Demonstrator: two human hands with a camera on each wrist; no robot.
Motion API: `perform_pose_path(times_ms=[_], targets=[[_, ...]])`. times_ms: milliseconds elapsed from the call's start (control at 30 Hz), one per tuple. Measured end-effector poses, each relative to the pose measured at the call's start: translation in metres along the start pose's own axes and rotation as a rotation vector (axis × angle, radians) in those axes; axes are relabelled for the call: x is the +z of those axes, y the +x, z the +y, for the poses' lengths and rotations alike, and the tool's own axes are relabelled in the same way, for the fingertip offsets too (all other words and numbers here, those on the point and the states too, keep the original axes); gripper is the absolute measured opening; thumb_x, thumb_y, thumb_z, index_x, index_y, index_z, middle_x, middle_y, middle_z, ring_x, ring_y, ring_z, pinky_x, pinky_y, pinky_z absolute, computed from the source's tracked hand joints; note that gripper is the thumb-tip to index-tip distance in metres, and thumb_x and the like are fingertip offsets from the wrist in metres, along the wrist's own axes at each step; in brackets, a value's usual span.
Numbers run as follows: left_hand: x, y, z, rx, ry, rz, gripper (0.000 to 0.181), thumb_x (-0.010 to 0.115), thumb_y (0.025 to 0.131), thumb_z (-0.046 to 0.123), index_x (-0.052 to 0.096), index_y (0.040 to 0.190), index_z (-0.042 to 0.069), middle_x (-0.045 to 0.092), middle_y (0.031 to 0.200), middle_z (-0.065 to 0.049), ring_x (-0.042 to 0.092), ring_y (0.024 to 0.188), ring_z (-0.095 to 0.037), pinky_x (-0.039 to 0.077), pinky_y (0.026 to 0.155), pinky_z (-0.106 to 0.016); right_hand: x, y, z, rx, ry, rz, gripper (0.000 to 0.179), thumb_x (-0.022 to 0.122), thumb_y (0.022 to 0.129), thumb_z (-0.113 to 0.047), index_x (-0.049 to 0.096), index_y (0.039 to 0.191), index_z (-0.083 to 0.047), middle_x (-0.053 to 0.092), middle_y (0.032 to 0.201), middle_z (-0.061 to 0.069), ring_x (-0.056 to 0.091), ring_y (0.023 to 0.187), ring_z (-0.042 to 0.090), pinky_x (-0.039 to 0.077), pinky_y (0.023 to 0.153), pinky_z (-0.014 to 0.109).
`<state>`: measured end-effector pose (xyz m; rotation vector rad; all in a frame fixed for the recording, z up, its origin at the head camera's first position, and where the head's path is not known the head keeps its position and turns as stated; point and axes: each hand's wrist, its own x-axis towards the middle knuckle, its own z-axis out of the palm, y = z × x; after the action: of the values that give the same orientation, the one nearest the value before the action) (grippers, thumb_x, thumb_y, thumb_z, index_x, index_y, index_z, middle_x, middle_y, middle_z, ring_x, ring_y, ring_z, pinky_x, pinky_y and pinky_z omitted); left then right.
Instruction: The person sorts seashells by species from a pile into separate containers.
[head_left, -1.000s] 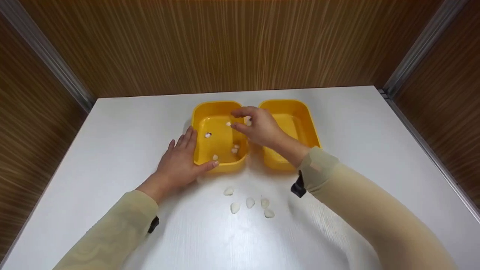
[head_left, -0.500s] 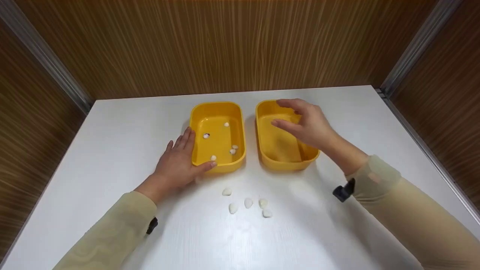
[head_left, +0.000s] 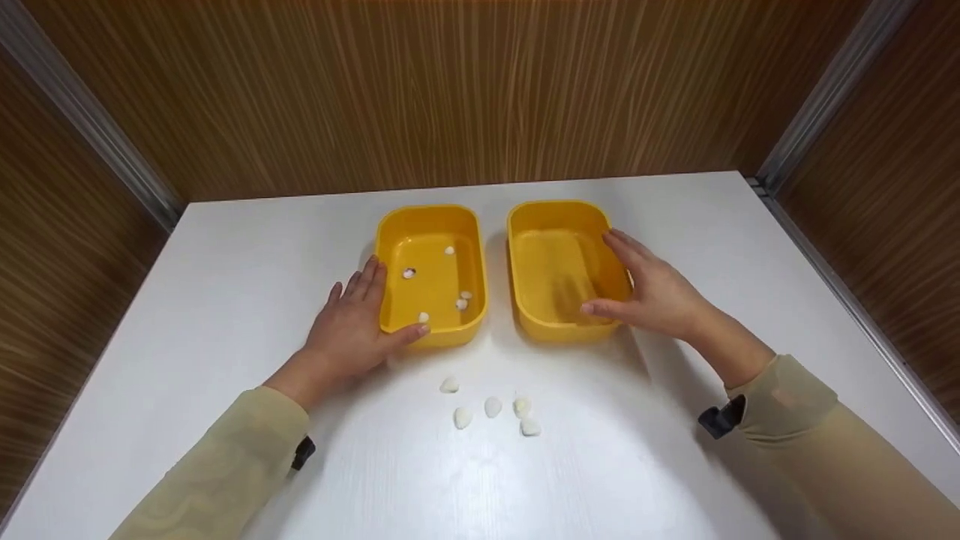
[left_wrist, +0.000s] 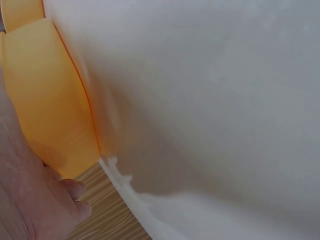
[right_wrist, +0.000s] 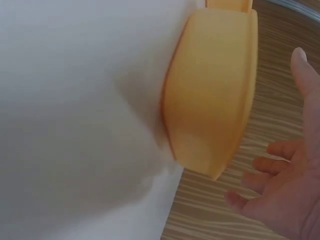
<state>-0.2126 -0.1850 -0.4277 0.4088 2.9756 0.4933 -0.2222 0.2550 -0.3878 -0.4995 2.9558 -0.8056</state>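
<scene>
Two yellow plastic bins stand side by side in the head view. My left hand (head_left: pixel 349 326) rests with straight fingers along the outer side of the left bin (head_left: pixel 471 330), its thumb across the front corner. Inside that bin lie several small whitish pieces (head_left: pixel 409 274), too small to name; one has a dark mark. My right hand (head_left: pixel 660 296) is spread at the right side of the right bin (head_left: pixel 562 331) and holds nothing; in the right wrist view its fingers (right_wrist: pixel 272 165) look apart from the bin wall. Several pale teardrop-shaped pieces (head_left: pixel 463 418) lie in front of the bins.
The white tabletop (head_left: pixel 247 255) carries the bins and loose pieces. A wood-grain panel (head_left: pixel 480 90) rises behind it, with similar panels at left and right. Dark wrist devices (head_left: pixel 724 418) sit at the sleeve cuffs.
My right hand has moved right, from between the two bins, over the right bin, to its right side. The left hand stays on the left bin. The pale pieces still lie in place.
</scene>
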Motion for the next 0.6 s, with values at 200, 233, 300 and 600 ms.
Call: perform_pose_path(times_ms=[200,233,300,600], targets=[[-0.001,-0.001,0.0,0.008,0.003,0.005,0.126,0.043,0.09,0.091,-0.001,0.169,0.003,-0.002,0.178,-0.015,0.009,0.162,-0.04,0.0,0.13,-0.056,0.008,-0.002,0.016,0.062,-0.045,-0.102,0.128,0.077,0.083,-0.073,0.006,0.173,-0.016,0.0,0.179,0.008,0.016,0.159,0.048,0.018,0.124,0.069],[0.0,-0.001,-0.001,0.006,0.001,0.006,0.126,0.043,0.09,0.091,-0.001,0.169,0.003,-0.002,0.178,-0.015,0.008,0.162,-0.04,0.0,0.13,-0.056,0.009,-0.002,0.018,0.068,-0.047,-0.113,0.128,0.077,0.083,-0.073,0.004,0.173,-0.017,-0.002,0.179,0.007,0.014,0.16,0.047,0.016,0.124,0.069],[0.0,-0.001,-0.001,0.003,0.001,0.006,0.127,0.044,0.09,0.091,-0.001,0.169,0.003,-0.003,0.178,-0.014,0.008,0.162,-0.039,0.0,0.13,-0.055,0.01,-0.003,0.021,0.078,-0.042,-0.131,0.129,0.076,0.084,-0.073,0.001,0.172,-0.018,-0.006,0.179,0.006,0.012,0.16,0.047,0.012,0.125,0.069],[-0.001,-0.001,0.0,0.018,-0.001,0.023,0.13,0.042,0.087,0.094,0.002,0.169,0.001,-0.001,0.178,-0.016,0.011,0.161,-0.042,0.001,0.13,-0.056,0.017,-0.004,0.032,0.072,0.027,-0.144,0.127,0.076,0.088,-0.068,-0.005,0.171,-0.018,-0.016,0.177,-0.003,0.009,0.161,0.044,0.018,0.123,0.069]])
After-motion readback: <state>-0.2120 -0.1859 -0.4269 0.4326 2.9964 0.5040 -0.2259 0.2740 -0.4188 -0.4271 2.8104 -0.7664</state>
